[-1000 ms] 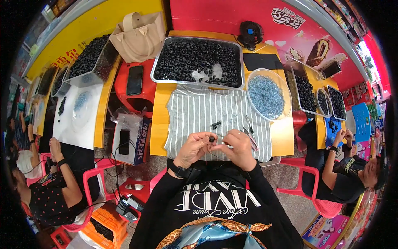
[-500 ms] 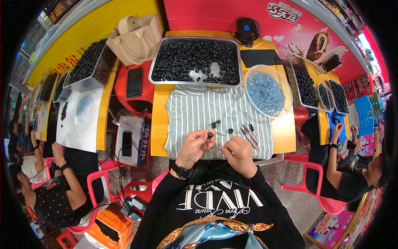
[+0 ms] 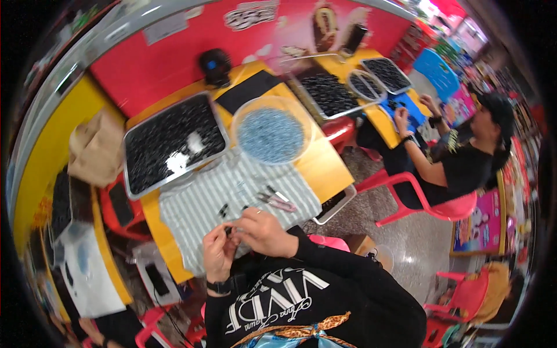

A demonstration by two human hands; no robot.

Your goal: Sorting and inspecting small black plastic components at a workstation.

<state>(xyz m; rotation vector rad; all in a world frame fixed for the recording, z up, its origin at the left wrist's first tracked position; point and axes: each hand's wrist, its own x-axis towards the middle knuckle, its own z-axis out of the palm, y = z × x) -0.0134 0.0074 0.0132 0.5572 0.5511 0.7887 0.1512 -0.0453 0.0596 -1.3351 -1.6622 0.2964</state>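
My left hand (image 3: 217,254) pinches a small black round part (image 3: 228,231) between its fingertips, just over the near edge of a grey-and-white striped cloth (image 3: 191,203). Against it comes my right hand (image 3: 266,233), its fingers closed together at the same part; whatever they grip is hidden and blurred. A few loose black parts (image 3: 224,210) lie on the cloth beyond my hands. To their right rest pink-handled snips (image 3: 281,202) and a slim dark tool (image 3: 277,192).
Behind the cloth stand a metal tray (image 3: 129,168) of black parts and a round clear tub (image 3: 310,136) of small bluish-clear pieces. A black fan (image 3: 214,66) is by the wall. At the right table a co-worker (image 3: 458,156) sits on a pink chair (image 3: 400,191).
My view has swung to the right and tilted, so the table appears turned. My right hand has come in from apart to meet my left at the black part.
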